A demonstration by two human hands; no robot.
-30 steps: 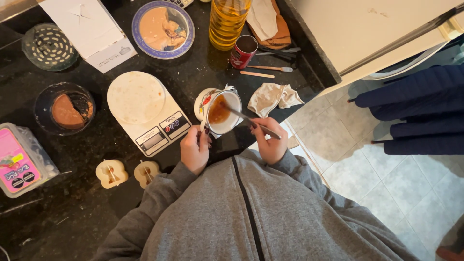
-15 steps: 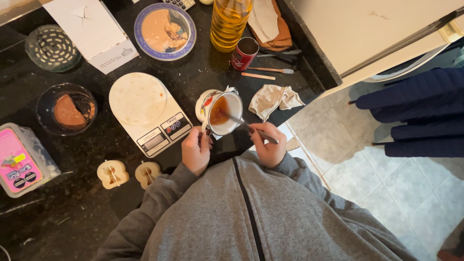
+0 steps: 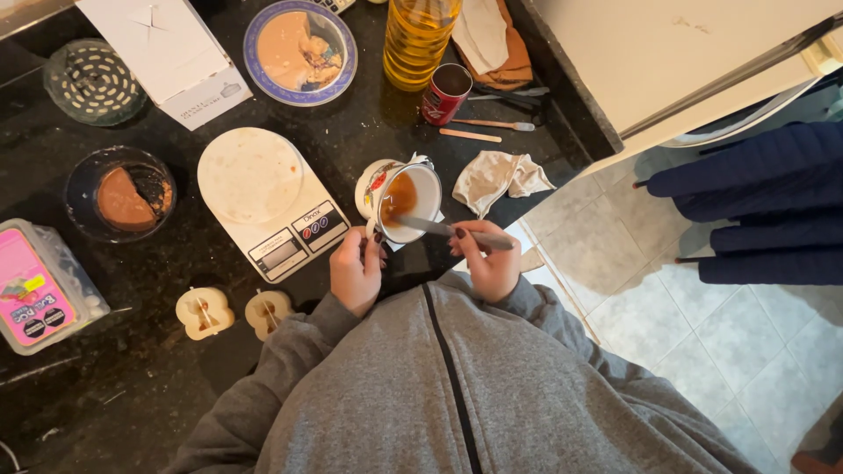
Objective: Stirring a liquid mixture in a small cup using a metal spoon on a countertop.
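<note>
A white enamel mug (image 3: pixel 420 182) with brown liquid inside is tilted toward me above the edge of the black counter (image 3: pixel 158 290). My left hand (image 3: pixel 354 272) grips it at its lower side. My right hand (image 3: pixel 488 262) pinches a metal utensil (image 3: pixel 439 228) whose tip dips into the mug's liquid. Both hands sit close to my grey zipped top (image 3: pixel 439 395). A white kitchen scale (image 3: pixel 263 197) lies just left of the mug.
Two pale apple-shaped moulds (image 3: pixel 233 312) sit left of my left arm. Also on the counter: a glass bowl with brown wax (image 3: pixel 123 195), a pink-labelled plastic box (image 3: pixel 39 285), a white carton (image 3: pixel 162 53), a plate (image 3: pixel 299 51), an oil bottle (image 3: pixel 420 39), a red can (image 3: pixel 446 92), a crumpled cloth (image 3: pixel 496 178). Tiled floor on the right.
The utensil has swung lower and more level in my right hand, its tip still in the mug. The mug stays tilted in my left hand.
</note>
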